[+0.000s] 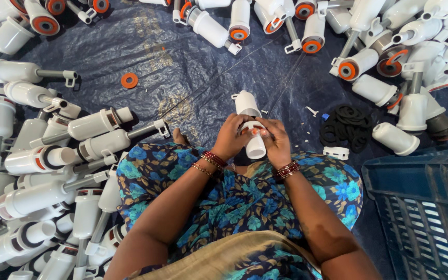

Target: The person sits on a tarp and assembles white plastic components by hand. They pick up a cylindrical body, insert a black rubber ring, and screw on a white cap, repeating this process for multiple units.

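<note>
I hold a white plastic cylinder part upright over my lap with both hands. My left hand wraps its left side and my right hand wraps its right side, fingertips meeting at a white ring near its top. Just beyond my hands another white plastic cylinder stands on the dark blue tarp. Red bangles sit on both wrists.
Piles of white plastic valve assemblies lie at the left and across the top, many with orange rings. A loose orange washer lies on the tarp. A heap of black rubber rings and a blue crate are at the right.
</note>
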`<state>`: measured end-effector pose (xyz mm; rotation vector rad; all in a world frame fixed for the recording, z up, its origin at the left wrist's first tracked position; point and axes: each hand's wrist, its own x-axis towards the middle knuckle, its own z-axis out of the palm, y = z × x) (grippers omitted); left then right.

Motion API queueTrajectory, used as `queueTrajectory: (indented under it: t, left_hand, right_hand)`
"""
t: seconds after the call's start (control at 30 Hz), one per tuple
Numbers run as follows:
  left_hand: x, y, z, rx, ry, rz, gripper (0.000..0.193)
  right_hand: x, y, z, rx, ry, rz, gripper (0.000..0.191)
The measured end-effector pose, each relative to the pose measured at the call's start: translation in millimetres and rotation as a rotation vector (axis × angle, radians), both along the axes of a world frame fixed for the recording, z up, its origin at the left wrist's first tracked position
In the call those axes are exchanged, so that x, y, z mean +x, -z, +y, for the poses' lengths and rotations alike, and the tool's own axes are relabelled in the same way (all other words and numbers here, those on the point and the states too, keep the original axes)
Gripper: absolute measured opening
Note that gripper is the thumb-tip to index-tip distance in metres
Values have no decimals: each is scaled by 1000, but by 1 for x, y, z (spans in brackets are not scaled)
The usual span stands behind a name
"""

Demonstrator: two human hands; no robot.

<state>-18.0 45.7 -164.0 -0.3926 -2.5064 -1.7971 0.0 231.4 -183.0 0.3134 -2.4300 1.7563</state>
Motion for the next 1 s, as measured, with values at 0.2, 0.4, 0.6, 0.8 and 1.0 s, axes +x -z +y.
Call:
queueTrajectory:
  t: [0.2,0.4,0.6,0.8,1.0]
  left_hand:
    - [1,6,0,-20,-47,4,32]
    - [-6,34,4,59,-148,70,25]
    - [4,45,9,176,-72,-18,34]
    - [9,22,1,70,42,5,29]
    - [9,17,-1,-1,-11,-107,25]
  right_hand:
    - [-1,-4,-3,-137,2,-116,34]
    - [-4,5,1,-77,32,-93,30]
    - [-1,15,4,-89,19,-37,27]
    - [1,11,3,-115,-28,-64,28]
    - [4,6,2,-132,-52,-65,29]
